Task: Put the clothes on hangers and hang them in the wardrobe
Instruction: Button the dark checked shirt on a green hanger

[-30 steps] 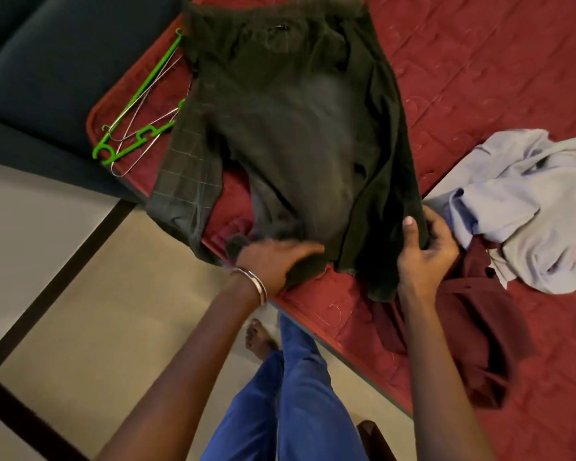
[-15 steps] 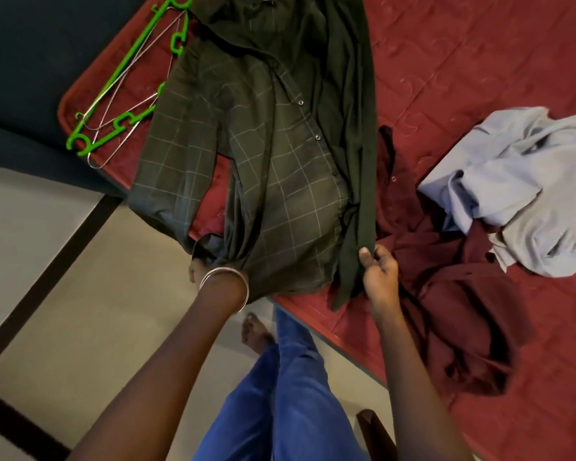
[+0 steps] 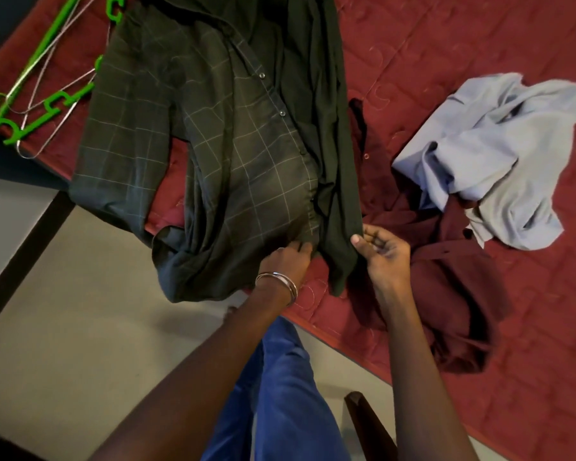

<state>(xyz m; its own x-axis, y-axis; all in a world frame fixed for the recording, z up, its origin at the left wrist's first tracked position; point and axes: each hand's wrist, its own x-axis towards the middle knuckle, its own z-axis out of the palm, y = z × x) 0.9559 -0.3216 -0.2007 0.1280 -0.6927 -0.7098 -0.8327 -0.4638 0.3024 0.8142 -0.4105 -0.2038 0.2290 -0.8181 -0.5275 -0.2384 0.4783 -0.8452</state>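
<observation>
A dark green checked shirt (image 3: 240,151) lies spread on the red bed cover (image 3: 463,44), its lower end hanging over the edge. My left hand (image 3: 288,264) grips the shirt's buttoned front edge near the hem. My right hand (image 3: 383,252) pinches the other front panel's edge between thumb and fingers. A green plastic hanger (image 3: 30,84) and thin wire hangers (image 3: 47,104) lie at the bed's left corner, partly under the shirt's sleeve. A maroon shirt (image 3: 446,284) lies crumpled to the right, and a pale blue shirt (image 3: 499,154) lies bunched beyond it.
The bed's edge runs diagonally from upper left to lower right. Pale floor tiles (image 3: 80,327) with a dark strip lie below it. My blue-trousered leg (image 3: 280,394) stands at the bed. A dark wooden post (image 3: 363,417) rises near the bottom.
The checked shirt was turned over to show its buttoned front. My left hand moved right along the hem to the button edge. My right hand stayed on the other panel's edge.
</observation>
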